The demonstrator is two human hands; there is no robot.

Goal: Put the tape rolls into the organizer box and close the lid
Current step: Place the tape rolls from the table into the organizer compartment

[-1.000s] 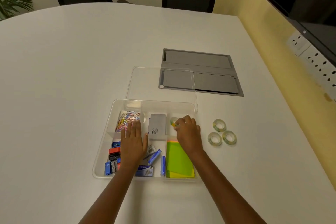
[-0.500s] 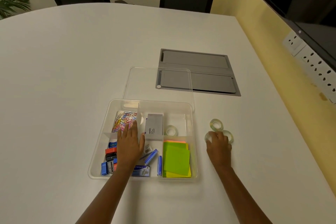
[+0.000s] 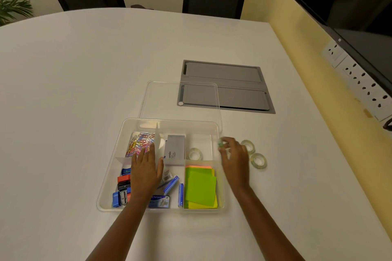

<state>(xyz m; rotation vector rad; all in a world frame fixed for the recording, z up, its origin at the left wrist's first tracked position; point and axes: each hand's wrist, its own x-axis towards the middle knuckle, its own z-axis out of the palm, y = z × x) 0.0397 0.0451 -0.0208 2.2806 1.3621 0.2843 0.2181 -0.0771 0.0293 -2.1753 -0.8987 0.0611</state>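
My right hand (image 3: pixel 234 158) has come back from the desk (image 3: pixel 84 91) gripping a second tape roll (image 3: pixel 221 146) at the box (image 3: pixel 110 178) rim, 3 o'clock of the one already inside (image 3: pixel 194 154), leaving two (image 3: pixel 248 146) outside, left hand (image 3: pixel 146 172) flat, fingers open.

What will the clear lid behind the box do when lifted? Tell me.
The lid is thin, clear plastic, so probably light and a bit flexible. Its smooth surface may slip in the hands. It lies flat on the table; getting under its edge may be fiddly.
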